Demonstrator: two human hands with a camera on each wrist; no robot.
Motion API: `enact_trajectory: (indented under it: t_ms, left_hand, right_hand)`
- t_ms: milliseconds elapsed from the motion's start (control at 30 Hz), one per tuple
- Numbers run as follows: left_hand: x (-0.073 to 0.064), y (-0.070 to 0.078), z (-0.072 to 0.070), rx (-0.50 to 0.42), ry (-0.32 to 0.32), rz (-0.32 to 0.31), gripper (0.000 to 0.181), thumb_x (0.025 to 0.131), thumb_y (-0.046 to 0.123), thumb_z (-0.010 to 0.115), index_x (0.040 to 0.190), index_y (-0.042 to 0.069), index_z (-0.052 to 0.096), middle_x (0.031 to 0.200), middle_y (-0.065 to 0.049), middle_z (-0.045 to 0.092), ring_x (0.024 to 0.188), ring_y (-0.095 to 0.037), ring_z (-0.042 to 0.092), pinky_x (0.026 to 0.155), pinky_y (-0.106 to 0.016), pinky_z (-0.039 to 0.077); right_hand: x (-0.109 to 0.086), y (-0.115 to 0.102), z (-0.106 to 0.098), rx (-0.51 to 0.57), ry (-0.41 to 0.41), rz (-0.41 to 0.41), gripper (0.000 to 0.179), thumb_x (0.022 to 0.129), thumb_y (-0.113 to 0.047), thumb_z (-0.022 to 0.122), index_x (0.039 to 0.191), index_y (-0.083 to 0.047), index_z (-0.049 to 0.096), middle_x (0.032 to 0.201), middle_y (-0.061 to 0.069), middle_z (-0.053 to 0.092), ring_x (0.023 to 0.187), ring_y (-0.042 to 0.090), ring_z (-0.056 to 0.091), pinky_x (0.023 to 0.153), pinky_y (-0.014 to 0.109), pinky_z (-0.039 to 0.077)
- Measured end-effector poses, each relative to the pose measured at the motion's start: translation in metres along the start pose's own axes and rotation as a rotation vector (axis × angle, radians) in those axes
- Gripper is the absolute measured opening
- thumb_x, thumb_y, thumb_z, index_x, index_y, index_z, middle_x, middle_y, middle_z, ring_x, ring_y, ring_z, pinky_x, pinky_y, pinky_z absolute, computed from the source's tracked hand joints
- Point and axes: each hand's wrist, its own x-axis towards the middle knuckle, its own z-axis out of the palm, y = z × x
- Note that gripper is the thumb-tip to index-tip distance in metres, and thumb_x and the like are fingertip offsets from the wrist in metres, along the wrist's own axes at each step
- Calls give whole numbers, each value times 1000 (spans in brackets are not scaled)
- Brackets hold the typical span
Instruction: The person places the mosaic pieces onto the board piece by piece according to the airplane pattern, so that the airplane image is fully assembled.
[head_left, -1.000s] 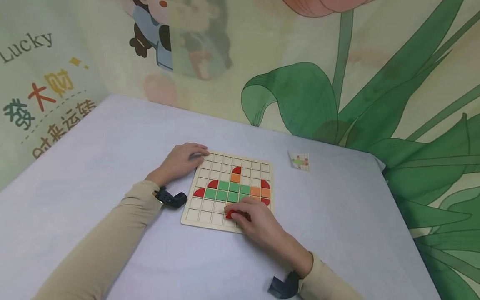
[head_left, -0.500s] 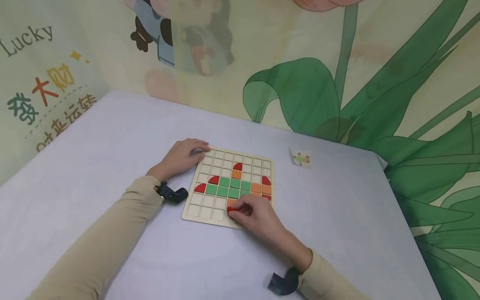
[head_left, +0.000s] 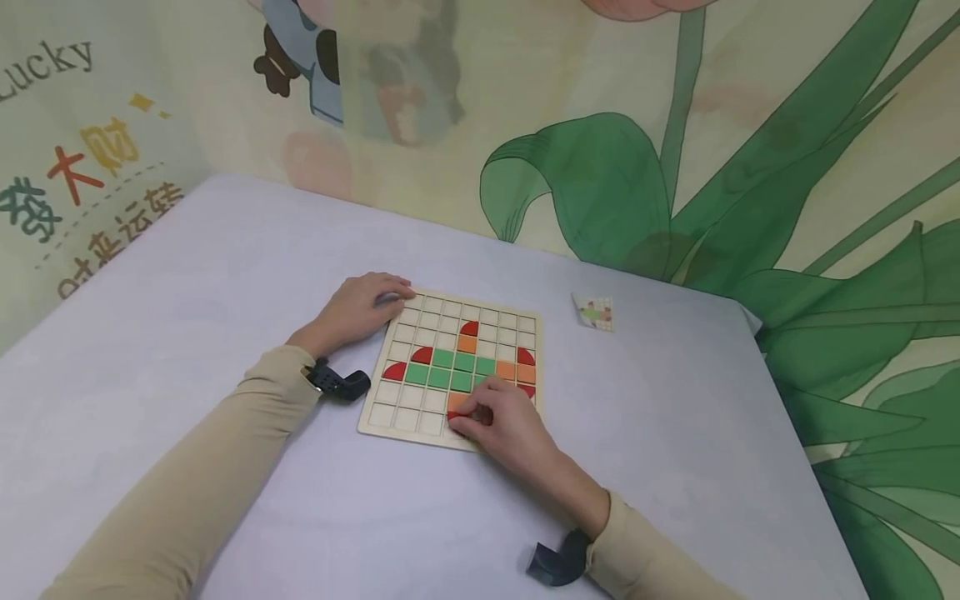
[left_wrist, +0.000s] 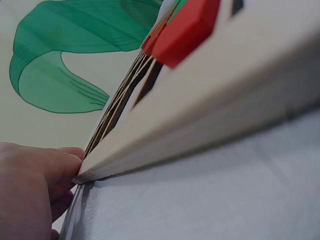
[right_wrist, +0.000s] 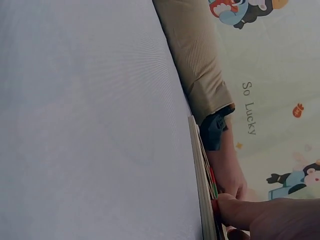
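A wooden grid board (head_left: 401,417) lies on the table with green, orange and red pieces set in its squares. My left hand (head_left: 354,310) rests at the board's far left corner, fingers touching the edge; the left wrist view shows its fingers (left_wrist: 65,162) at that corner. My right hand (head_left: 510,425) pinches a red piece (head_left: 453,415) over a square in the board's near row, just below an orange square tile (head_left: 457,402). Most of the red piece is hidden by the fingers, as are some squares beneath the hand. Other red quarter-round pieces (head_left: 394,371) sit at the pattern's ends.
A small card (head_left: 596,313) with a printed coloured pattern lies on the white-covered table (head_left: 247,250) beyond the board to the right. A printed backdrop (head_left: 615,183) stands along the table's far edge. Both wrists wear dark camera bands (head_left: 341,383).
My right hand has lowered the red piece from a tilted hold into the near row, below the orange tile. My left hand stays at the corner. The head view has shifted slightly.
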Motion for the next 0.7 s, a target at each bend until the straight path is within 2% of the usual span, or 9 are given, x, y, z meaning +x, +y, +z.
enact_trajectory:
  t_ms: [267,500,600,700]
  left_hand:
    - [-3,-1,6,-39,1,-13,31,93,20,54,121,12,64,136,-8,55,133,-30,43,114,-50,29]
    - [-5,0,14,-36,-4,-30,30,93,21,53,120,13,65,136,-7,56,134,-30,43,114,-50,29]
    - [-6,-2,16,-29,-3,-27,31,93,22,53,120,13,65,136,-8,56,133,-30,43,113,-51,28]
    - [-7,-5,20,-36,0,-34,31,94,21,53,121,12,64,136,-8,56,133,-30,44,113,-50,29]
  right_hand:
    - [-7,-3,1,-140,-53,-18,11,77,-31,78,75,-23,70,73,-14,53,68,5,46,56,14,41]
    - [-17,-2,2,-375,37,-193,11,77,-33,78,77,-23,73,75,-13,56,65,2,49,55,12,45]
    - [-18,-1,5,-402,51,-223,12,77,-33,78,80,-23,74,75,-12,57,64,2,51,54,11,45]
    - [-19,0,6,-370,16,-170,17,80,-37,75,92,-24,75,81,-12,61,66,2,53,57,13,46]
